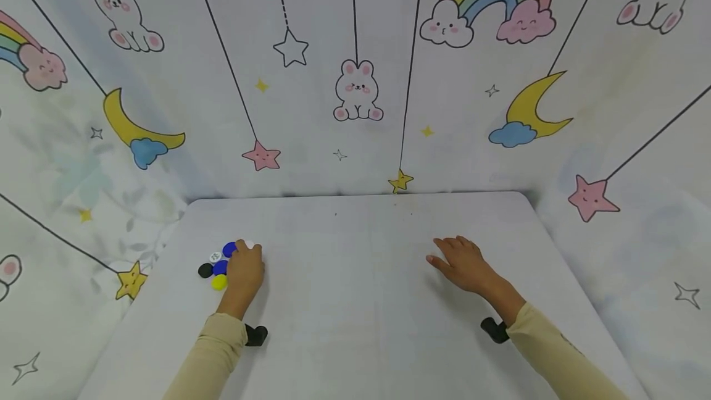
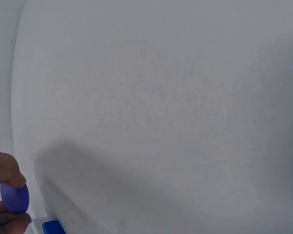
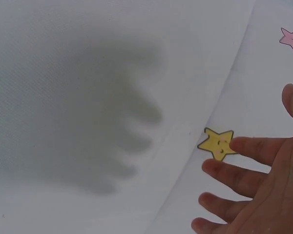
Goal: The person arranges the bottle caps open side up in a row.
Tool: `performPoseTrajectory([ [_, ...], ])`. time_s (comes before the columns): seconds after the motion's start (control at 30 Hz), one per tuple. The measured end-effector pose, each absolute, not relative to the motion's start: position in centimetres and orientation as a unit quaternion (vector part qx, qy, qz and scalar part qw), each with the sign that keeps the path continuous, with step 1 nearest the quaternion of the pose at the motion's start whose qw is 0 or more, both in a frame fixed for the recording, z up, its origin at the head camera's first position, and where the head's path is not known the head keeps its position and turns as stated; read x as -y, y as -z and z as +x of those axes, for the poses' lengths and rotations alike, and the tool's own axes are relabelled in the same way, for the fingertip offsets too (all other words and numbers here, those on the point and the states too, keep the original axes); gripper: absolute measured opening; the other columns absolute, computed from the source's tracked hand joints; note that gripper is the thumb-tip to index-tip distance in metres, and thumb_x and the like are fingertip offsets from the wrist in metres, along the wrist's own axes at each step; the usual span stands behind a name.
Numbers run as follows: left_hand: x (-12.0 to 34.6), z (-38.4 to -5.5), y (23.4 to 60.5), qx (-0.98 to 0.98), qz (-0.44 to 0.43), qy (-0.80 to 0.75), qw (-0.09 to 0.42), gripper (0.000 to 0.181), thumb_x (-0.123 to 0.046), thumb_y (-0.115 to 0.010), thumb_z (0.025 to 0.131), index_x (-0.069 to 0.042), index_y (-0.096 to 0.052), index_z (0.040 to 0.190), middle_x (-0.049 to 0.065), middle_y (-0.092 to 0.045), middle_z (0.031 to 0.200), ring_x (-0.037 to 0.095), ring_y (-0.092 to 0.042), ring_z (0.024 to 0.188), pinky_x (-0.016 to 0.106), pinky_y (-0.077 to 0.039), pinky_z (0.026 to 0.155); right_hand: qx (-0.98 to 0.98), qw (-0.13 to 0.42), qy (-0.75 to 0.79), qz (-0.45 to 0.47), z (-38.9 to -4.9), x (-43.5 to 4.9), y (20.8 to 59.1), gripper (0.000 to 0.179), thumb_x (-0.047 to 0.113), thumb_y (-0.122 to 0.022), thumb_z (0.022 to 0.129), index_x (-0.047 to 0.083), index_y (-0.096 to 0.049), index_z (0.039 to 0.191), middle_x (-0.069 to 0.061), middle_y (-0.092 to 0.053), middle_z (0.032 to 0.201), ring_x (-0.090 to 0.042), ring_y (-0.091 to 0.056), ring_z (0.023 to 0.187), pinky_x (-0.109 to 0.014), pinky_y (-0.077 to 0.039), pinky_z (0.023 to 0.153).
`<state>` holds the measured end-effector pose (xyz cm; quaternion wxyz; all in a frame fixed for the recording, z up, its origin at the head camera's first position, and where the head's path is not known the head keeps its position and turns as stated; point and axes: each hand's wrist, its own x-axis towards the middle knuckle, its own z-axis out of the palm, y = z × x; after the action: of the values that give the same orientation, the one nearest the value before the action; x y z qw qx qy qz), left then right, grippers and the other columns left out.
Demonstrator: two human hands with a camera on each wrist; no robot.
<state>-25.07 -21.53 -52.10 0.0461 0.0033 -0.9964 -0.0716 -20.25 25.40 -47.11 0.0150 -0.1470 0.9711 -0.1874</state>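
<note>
My left hand (image 1: 246,270) is at a small cluster of plastic bottle caps on the left of the white table. In the left wrist view its thumb and fingers pinch a purple cap (image 2: 15,197) with a ridged side, and a blue cap (image 2: 52,227) shows just below. Around that hand lie a blue cap (image 1: 229,249), a white cap (image 1: 215,257) with dark marks, a black cap (image 1: 205,270) and a yellow cap (image 1: 219,282). Something white (image 1: 249,244) shows by the fingertips. Over the table's right side my right hand (image 1: 462,265) hovers, fingers spread, holding nothing.
The white table (image 1: 355,326) ends in a straight far edge with rounded corners. A cloth (image 1: 311,116) printed with rabbits, stars, moons and rainbows hangs behind and beside it. Each wrist carries a black mount (image 1: 256,336).
</note>
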Motion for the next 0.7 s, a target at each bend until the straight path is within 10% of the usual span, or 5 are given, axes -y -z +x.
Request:
performPoseTrajectory([
  [0.7,19.9,-25.9,50.1,0.974,0.012,0.216,0.067,0.031,-0.013,-0.063,0.089,0.005,-0.061,0.114,0.029,-0.052,0.108,0.039,-0.063,0.080,0.051,-0.057,0.073,-0.967,0.026,0.184,-0.175,-21.4,-23.0,46.4,0.059,0.040,-0.050,0.101,-0.004,-0.047,0.141,-0.028,-0.051,0.138,-0.050,-0.040,0.132,-0.067,-0.031,0.106],
])
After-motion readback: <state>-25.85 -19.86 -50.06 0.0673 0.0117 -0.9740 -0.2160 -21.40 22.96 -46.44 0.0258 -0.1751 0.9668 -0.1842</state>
